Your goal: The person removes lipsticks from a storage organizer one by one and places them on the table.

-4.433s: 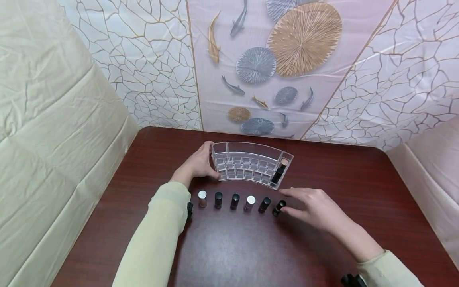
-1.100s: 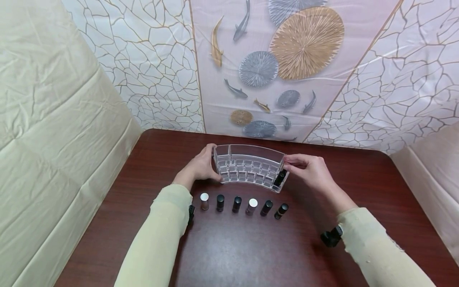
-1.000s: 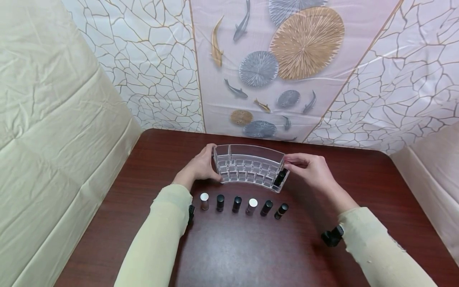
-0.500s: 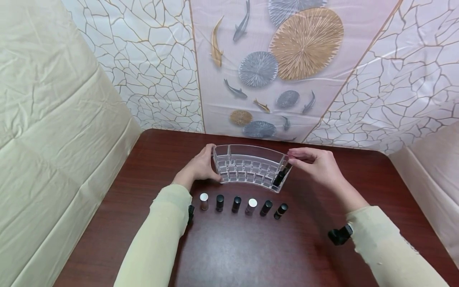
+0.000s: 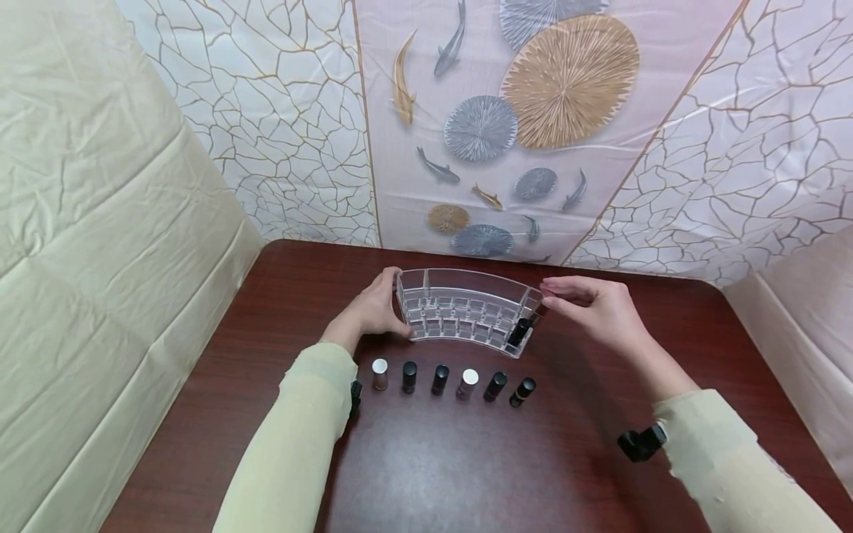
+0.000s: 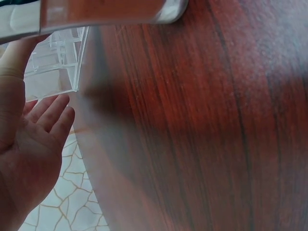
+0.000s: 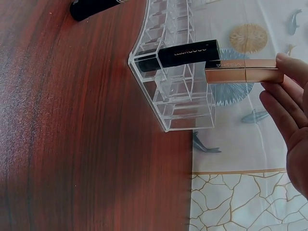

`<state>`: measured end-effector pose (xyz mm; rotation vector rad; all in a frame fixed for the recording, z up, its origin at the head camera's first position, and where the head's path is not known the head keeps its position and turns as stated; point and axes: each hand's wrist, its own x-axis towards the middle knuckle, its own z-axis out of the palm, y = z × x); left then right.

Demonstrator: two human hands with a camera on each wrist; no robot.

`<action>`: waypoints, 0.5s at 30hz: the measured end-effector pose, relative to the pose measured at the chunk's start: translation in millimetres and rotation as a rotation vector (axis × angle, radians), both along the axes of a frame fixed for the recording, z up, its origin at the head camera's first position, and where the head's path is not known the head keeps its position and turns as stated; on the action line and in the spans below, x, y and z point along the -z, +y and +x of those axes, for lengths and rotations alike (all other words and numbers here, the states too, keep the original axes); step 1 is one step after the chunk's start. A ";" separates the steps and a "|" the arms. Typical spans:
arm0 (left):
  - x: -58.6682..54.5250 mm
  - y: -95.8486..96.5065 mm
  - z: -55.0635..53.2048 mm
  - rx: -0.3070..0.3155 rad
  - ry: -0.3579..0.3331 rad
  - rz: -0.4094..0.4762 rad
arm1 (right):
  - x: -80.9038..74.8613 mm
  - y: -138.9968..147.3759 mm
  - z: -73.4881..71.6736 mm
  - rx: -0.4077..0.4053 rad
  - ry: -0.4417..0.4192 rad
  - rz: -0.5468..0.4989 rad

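My left hand (image 5: 370,309) grips the left end of a clear acrylic lipstick organizer (image 5: 460,275), thumb at its front corner and fingers behind. At the opposite end, my right hand (image 5: 600,305) pinches a rose-gold lipstick (image 7: 255,75) by one end between thumb and fingers. The right wrist view shows it raised clear of the slots, its dark end beside the top of a black lipstick (image 7: 187,54). That black one (image 5: 518,333) stands in the front slot at the organizer's right end. Hidden behind the organizer's side are some left fingertips.
In front of the organizer stands a row of several lipsticks, from a silver-topped one (image 5: 380,374) at left to a black one with a gold band (image 5: 523,392) at right. The dark red wooden table (image 5: 453,466) meets a patterned cloth backdrop (image 5: 306,148) behind.
My right hand has left the row's rightmost lipstick, reached the organizer's right end and drawn the rose-gold lipstick up and out to the right. My left hand stays put.
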<state>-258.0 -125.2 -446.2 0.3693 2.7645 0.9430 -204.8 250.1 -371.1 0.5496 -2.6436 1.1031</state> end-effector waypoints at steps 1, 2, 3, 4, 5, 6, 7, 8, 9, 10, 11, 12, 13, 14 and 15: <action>0.7 -0.3 0.0 0.000 -0.001 0.001 | 0.2 0.4 0.4 0.002 -0.001 0.000; 1.3 -0.4 0.1 0.000 0.000 0.003 | 0.4 0.7 1.0 0.004 -0.003 -0.001; 1.9 -0.6 0.1 0.000 0.001 0.005 | 0.6 1.0 1.7 0.006 -0.003 0.001; 2.5 -0.7 0.2 0.000 0.002 0.009 | 0.8 1.5 2.2 0.006 -0.002 0.004; 2.8 -0.8 0.3 0.000 0.005 0.012 | 0.7 1.7 3.0 0.007 -0.005 0.004; 3.1 -0.6 0.4 0.000 0.006 0.015 | 0.2 1.5 4.1 0.009 -0.007 0.003; 3.2 -0.5 0.4 -0.001 0.006 0.016 | -0.4 1.7 5.1 0.011 -0.010 0.005; 3.1 -0.5 0.4 -0.002 0.007 0.018 | -1.2 1.8 6.1 0.011 -0.010 0.009; 2.9 -0.5 0.4 -0.001 0.008 0.020 | -2.2 1.9 7.1 0.009 -0.007 0.013; 2.6 -0.5 0.5 -0.002 0.007 0.020 | -3.2 2.3 8.0 0.008 -0.007 0.015; 2.5 -0.4 0.4 -0.002 0.007 0.019 | -4.5 2.5 9.1 0.009 -0.007 0.015; 2.4 -0.5 0.1 -0.002 0.008 0.015 | -5.7 2.8 10.0 0.008 -0.004 0.017; 2.4 -0.7 -0.1 -0.001 0.009 0.013 | -6.7 3.6 10.7 0.008 0.001 0.022; 2.4 -0.9 -0.3 -0.001 0.012 0.011 | -7.9 3.9 11.8 0.007 0.005 0.021; 2.6 -1.1 -0.5 -0.002 0.012 0.010 | -9.1 4.4 12.8 0.008 0.007 0.020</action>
